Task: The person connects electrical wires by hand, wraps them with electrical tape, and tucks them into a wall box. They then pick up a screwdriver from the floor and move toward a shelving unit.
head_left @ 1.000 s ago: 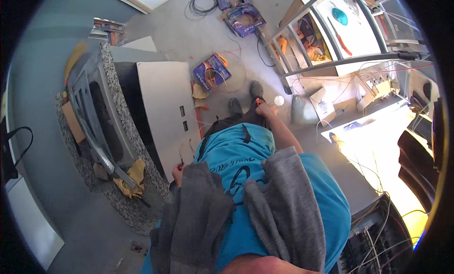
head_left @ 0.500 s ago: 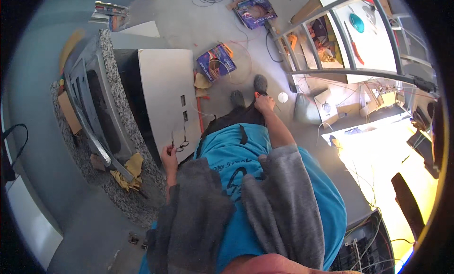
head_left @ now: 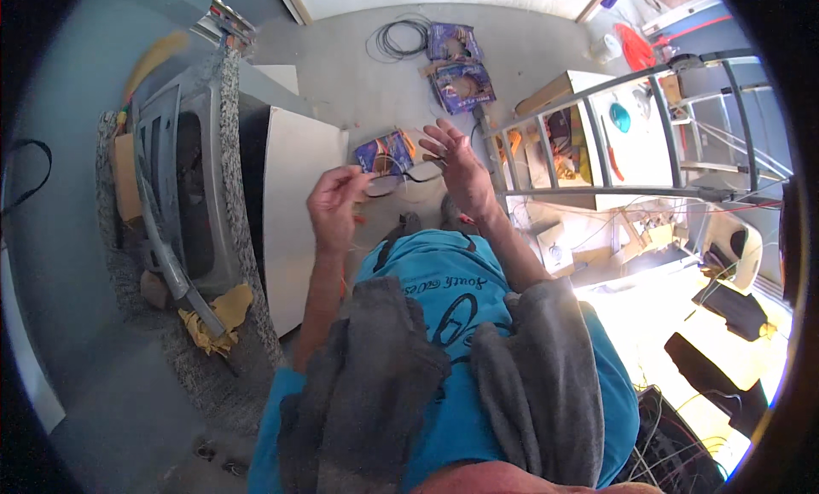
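A pair of dark-framed eyeglasses point(head_left: 408, 180) hangs in the air between my two hands, in front of my chest. My left hand point(head_left: 335, 206) is closed, thumb and fingers pinching the glasses at their left side. On the other side, my right hand point(head_left: 465, 171) is raised with its fingers stretched and spread. A dark tip of the glasses lies close to those fingers; whether it touches them I cannot tell. Below, something small and orange-red point(head_left: 467, 219) shows at my right trouser leg, mostly hidden.
To my left stand a white cabinet panel point(head_left: 299, 212) and a granite slab edge point(head_left: 230, 144). Wire boxes point(head_left: 461, 88) and a coil of black cable point(head_left: 401, 38) lie on the floor ahead. A metal ladder point(head_left: 589, 144) leans across the right, before a white-topped table point(head_left: 657, 136).
My left hand has lifted the glasses from beside the cabinet to chest height. My right hand has let go of the orange thing at my leg and risen toward the glasses.
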The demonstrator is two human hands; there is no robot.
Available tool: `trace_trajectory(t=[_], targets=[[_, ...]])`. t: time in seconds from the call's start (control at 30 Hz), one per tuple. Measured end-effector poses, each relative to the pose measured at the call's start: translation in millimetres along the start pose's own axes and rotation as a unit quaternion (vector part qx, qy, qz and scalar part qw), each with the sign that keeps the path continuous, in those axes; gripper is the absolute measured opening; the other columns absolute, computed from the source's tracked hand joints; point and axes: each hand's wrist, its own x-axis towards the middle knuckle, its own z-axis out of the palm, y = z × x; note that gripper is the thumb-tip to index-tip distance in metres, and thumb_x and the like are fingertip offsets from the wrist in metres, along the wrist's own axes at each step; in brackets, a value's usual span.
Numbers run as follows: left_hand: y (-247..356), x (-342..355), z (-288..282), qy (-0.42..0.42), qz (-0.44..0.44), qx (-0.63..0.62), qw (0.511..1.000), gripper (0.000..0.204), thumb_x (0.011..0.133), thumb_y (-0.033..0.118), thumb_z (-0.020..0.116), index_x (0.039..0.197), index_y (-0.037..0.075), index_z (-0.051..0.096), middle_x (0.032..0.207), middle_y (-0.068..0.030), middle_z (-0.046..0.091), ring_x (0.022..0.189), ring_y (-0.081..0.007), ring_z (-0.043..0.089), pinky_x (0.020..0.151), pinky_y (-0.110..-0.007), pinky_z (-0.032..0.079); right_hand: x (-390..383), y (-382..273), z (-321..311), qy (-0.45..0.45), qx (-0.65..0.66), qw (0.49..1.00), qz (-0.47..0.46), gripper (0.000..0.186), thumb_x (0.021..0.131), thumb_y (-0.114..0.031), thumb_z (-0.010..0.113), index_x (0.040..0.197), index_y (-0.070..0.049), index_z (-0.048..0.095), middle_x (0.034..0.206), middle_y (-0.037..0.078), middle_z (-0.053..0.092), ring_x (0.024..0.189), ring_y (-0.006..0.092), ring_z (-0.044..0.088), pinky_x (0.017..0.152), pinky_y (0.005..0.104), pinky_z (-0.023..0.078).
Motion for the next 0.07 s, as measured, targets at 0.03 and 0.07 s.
trace_trajectory(t=[0.03,0.07], targets=[[-2.0,1.9,8.6,-0.032,-0.012,-0.052,0.998,0.018,0.088,-0.001,0.063,0.106,-0.002,0.06,0.096,-0.0111,0.067,0.09,-0.0179,0.066,0.081,-0.027,0.052,2.2,-4.0,6.4,0.001,0.05,0.998,-0.027,0.069,0.099,-0.054,0.033,0.147,-0.005,0.027,0.144,0.013,0.041,0.13,0.0253,0.042,0.108,0.0387,0.033],[-4.1,0.3,14.1,-0.04,0.001,-0.023,0.999,0.017,0.091,0.003,0.062,0.107,-0.001,0.061,0.1,-0.0129,0.068,0.093,-0.02,0.066,0.087,-0.03,0.051,3.8,-2.4,4.3,-0.014,0.103,0.995,-0.002,0.074,0.097,-0.058,0.035,0.149,-0.007,0.025,0.145,0.012,0.04,0.132,0.0287,0.039,0.113,0.0458,0.025]])
